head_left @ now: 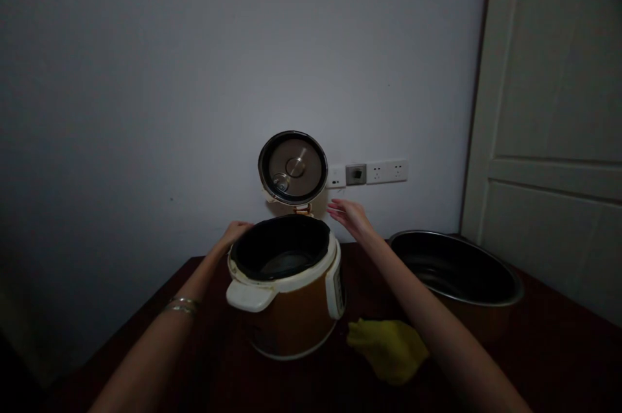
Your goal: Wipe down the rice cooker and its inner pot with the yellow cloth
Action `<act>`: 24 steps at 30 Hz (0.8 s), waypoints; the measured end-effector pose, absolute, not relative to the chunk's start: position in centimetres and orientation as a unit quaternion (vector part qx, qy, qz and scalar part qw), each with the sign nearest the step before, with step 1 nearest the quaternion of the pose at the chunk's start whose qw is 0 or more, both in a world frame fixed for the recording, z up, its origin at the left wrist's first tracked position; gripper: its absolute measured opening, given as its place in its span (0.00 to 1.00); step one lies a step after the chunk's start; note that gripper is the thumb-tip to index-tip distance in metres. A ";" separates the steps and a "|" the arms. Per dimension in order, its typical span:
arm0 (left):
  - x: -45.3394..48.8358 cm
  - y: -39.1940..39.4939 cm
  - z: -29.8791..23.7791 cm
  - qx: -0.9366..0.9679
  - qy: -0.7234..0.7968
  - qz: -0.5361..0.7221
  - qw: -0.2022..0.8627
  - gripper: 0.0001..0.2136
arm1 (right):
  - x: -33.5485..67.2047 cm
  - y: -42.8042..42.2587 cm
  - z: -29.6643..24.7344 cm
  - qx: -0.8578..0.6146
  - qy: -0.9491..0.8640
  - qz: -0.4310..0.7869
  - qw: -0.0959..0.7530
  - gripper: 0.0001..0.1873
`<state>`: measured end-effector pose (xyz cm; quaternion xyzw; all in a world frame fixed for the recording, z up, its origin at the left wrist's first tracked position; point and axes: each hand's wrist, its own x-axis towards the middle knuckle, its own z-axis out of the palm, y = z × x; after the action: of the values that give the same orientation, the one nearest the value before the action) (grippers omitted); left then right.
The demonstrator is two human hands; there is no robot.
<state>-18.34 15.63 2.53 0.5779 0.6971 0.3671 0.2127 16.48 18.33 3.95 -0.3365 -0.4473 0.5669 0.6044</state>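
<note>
Cream plastic rims the rice cooker (pixel 291 309), and the left hand (pixel 236 231) sits against the far left edge of that rim, its fingers hidden behind the body, so it cannot be told whether they clasp it or only lean on it. The right hand (pixel 350 216) is spread open with the fingers stretched out, just beside the hinge at the back right of the cooker and holding nothing; whether the fingertips touch the hinge is not clear. The cooker stands upright on a dark wooden table (pixel 233 374), between the two forearms, its body orange and a cream latch tab facing the camera. Its lid (pixel 293 168) is swung up and stands nearly upright, the round metal inner plate turned toward the viewer. A dark inner pot (pixel 284 251) sits in the well. Thin bangles (pixel 182 305) circle the left wrist. A yellow cloth (pixel 389 348) lies crumpled on the table just right of the cooker's base, under the right forearm. A wide metal basin (pixel 505 277) rests farther right. On the pale wall behind, a socket strip (pixel 383 172) runs beside the lid, and a white door (pixel 558 108) closes the right side.
</note>
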 end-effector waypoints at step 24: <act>-14.1 -1.8 1.9 0.369 0.666 0.361 0.539 0.28 | 6.6 30.4 1.6 -0.212 -0.481 0.761 0.381 0.19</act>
<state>-14.07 -1.81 1.95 0.3693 0.6656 0.3612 0.5386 6.65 30.37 1.58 -0.2115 -0.4806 0.7611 0.3808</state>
